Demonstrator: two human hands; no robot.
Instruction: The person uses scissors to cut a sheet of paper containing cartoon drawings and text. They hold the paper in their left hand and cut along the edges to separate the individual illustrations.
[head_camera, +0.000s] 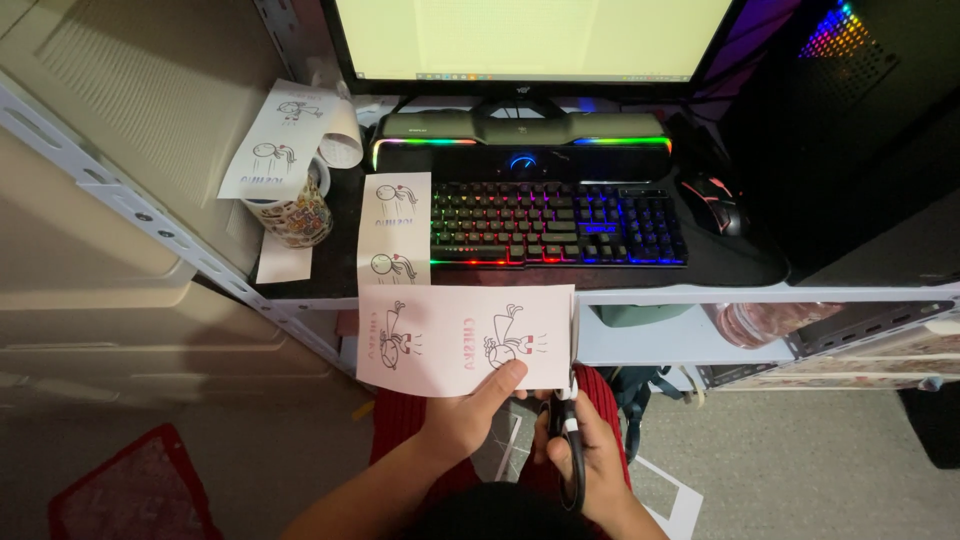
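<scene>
The left hand pinched one printed sheet bearing two cartoon figures; the right hand, closed around black-handled scissors, cut at its edge. Beyond lay two more printed strips, a mug, one backlit keyboard, a mouse and a monitor.

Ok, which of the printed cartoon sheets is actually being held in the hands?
The wide sheet below the desk edge, pinched by the left hand. The others lie beside the keyboard or drape over the mug.
</scene>
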